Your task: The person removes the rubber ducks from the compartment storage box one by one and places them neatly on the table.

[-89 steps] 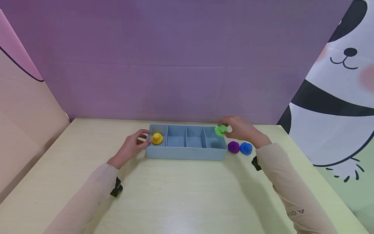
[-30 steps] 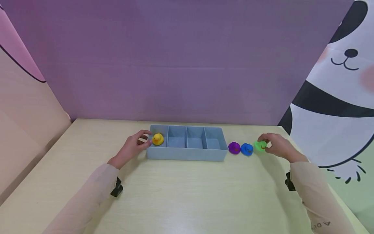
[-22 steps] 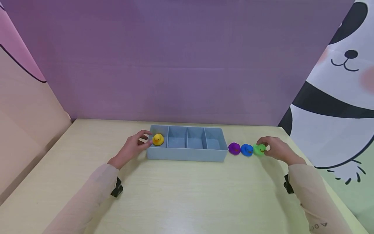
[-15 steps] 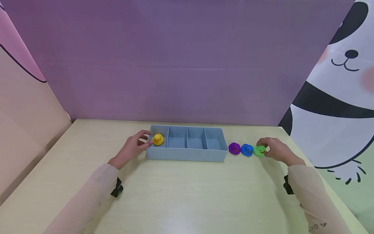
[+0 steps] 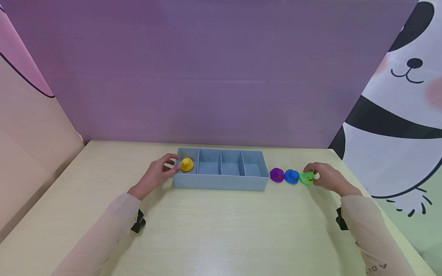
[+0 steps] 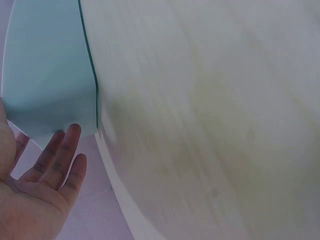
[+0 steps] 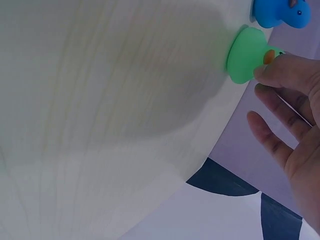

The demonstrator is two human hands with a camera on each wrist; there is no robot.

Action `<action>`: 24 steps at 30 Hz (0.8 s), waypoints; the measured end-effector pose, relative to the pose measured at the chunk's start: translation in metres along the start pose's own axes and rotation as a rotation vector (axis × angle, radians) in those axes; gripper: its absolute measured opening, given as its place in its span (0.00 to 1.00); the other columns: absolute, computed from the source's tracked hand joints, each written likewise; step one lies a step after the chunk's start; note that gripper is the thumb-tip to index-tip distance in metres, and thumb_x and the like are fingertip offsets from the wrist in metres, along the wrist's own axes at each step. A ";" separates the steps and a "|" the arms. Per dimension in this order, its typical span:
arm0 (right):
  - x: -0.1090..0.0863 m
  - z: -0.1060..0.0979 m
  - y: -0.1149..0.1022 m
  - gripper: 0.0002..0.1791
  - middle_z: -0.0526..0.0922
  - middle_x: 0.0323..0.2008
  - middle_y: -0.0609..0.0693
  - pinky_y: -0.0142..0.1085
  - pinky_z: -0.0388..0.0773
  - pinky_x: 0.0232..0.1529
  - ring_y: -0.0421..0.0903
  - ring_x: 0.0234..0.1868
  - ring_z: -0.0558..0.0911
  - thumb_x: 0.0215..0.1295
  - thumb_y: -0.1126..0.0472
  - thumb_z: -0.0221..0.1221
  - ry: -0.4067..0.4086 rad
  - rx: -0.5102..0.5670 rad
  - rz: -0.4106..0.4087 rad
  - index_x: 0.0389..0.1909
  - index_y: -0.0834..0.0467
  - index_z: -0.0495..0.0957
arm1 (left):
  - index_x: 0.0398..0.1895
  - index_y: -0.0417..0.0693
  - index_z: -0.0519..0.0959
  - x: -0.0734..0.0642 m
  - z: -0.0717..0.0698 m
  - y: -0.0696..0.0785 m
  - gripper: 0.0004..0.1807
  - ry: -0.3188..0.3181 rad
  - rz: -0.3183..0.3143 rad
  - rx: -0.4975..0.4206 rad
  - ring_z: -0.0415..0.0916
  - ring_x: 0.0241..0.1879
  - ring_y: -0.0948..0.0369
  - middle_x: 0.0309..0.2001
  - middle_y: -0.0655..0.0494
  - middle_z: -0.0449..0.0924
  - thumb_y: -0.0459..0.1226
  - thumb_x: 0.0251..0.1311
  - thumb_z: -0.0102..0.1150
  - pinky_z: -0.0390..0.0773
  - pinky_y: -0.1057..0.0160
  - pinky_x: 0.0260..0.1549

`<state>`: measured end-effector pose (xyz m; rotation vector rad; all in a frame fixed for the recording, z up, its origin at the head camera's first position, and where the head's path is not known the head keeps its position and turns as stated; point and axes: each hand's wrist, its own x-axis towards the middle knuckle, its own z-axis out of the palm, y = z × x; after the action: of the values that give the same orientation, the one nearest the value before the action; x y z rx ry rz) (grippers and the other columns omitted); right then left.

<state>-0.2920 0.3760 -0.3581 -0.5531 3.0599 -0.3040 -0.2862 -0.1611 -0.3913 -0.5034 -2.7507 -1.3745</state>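
- Green, rubbery-looking toy duck (image 5: 305, 178): seemingly standing on the table, pinched between the thumb and a finger of the right hand (image 5: 329, 178); the other fingers are spread apart.
- A sideways nudge from that hand could, I judge, shove the bright blue toy duck (image 5: 291, 176) just beside it, and through it the dark purple toy duck (image 5: 277, 174) next to the box, spoiling the row.
- Long pale-blue box with four compartments (image 5: 221, 183): the left hand (image 5: 153, 175), thumb and fingers wide, touches its left end. A push there might slide the box into the purple duck.
- Yellow toy duck (image 5: 187, 165): in the leftmost compartment, close to the left fingertips, so a slip could tip it.
- Pale wood-grain table (image 5: 207, 234): looks smooth, possibly giving little grip.
- Room: creased purple backdrop (image 5: 221, 76) behind; black-and-white cartoon panda panel (image 5: 397, 153) on the right.
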 end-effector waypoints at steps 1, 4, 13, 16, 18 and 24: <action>0.000 0.000 0.000 0.20 0.80 0.41 0.60 0.50 0.78 0.41 0.56 0.39 0.77 0.44 0.75 0.62 0.000 -0.002 -0.001 0.42 0.64 0.77 | 0.59 0.49 0.66 0.000 0.000 0.000 0.22 0.000 0.000 0.001 0.78 0.44 0.49 0.53 0.40 0.72 0.43 0.62 0.53 0.77 0.51 0.46; 0.000 -0.001 0.000 0.20 0.80 0.41 0.60 0.49 0.78 0.40 0.56 0.40 0.77 0.44 0.75 0.62 -0.001 -0.003 -0.005 0.42 0.65 0.77 | 0.59 0.49 0.66 0.000 0.000 0.000 0.23 -0.002 -0.001 0.005 0.78 0.44 0.49 0.53 0.40 0.72 0.43 0.62 0.53 0.77 0.51 0.46; 0.002 -0.009 -0.003 0.20 0.80 0.40 0.61 0.50 0.77 0.41 0.58 0.40 0.77 0.44 0.75 0.63 0.011 -0.003 -0.045 0.42 0.67 0.76 | 0.59 0.49 0.66 0.000 -0.001 -0.001 0.23 -0.003 -0.002 0.002 0.78 0.44 0.49 0.53 0.41 0.72 0.43 0.62 0.53 0.77 0.51 0.47; 0.004 -0.012 -0.005 0.20 0.80 0.40 0.61 0.50 0.77 0.41 0.57 0.40 0.78 0.45 0.74 0.63 0.012 -0.010 -0.058 0.43 0.67 0.76 | 0.59 0.49 0.66 0.000 -0.001 -0.001 0.22 -0.001 0.000 0.001 0.78 0.44 0.49 0.53 0.40 0.72 0.42 0.62 0.53 0.77 0.51 0.46; 0.005 -0.015 -0.007 0.19 0.80 0.40 0.62 0.50 0.77 0.41 0.57 0.40 0.78 0.45 0.74 0.62 0.009 -0.010 -0.064 0.43 0.67 0.76 | 0.59 0.49 0.66 0.000 -0.001 0.000 0.22 -0.002 0.001 0.000 0.78 0.44 0.49 0.53 0.40 0.72 0.42 0.62 0.53 0.77 0.51 0.46; 0.009 -0.021 -0.016 0.19 0.80 0.40 0.61 0.50 0.77 0.42 0.58 0.41 0.78 0.47 0.74 0.62 0.025 -0.017 -0.083 0.43 0.66 0.75 | 0.58 0.49 0.66 0.000 -0.001 -0.001 0.22 0.000 0.011 -0.003 0.78 0.44 0.49 0.52 0.40 0.72 0.42 0.62 0.53 0.77 0.50 0.46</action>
<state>-0.2957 0.3623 -0.3341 -0.6842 3.0714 -0.2886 -0.2866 -0.1622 -0.3918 -0.5174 -2.7420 -1.3762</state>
